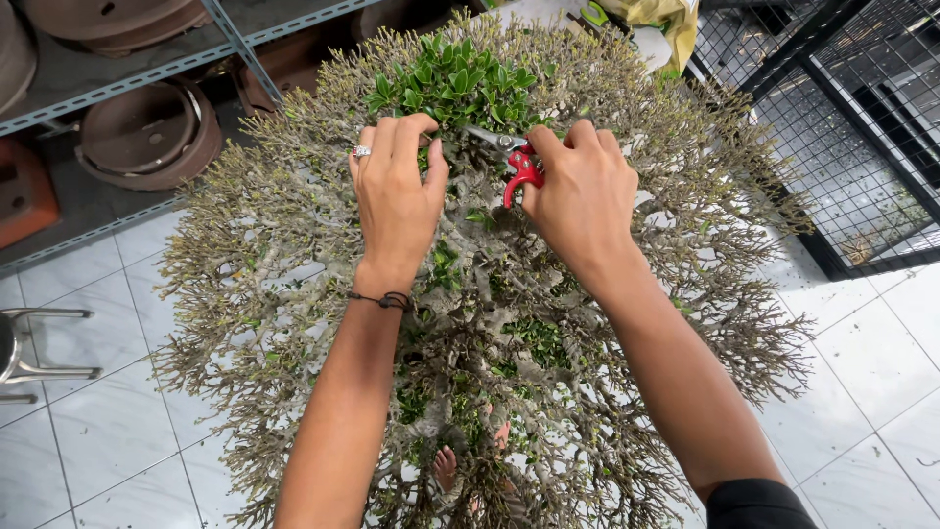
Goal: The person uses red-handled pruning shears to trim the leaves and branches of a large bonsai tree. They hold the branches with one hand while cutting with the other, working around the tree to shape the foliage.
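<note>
A wide, mostly bare-twigged bonsai tree (294, 245) fills the middle of the head view, with a patch of green leaves (455, 83) left at its far side. My right hand (578, 191) grips red-handled pruning shears (519, 167), whose metal blades point left into the base of the leafy patch. My left hand (397, 191), with a ring on one finger and a dark cord at the wrist, pinches the twigs just below the leaves, right beside the blades. My bare feet (446, 465) show through the branches below.
A metal shelf (117, 78) at the back left holds brown ceramic pots (147, 132). Black wire-mesh racks (842, 127) stand at the right. A metal stool (34, 343) is at the left edge. A yellow bag (656, 20) lies behind the tree. The floor is white tile (862, 353).
</note>
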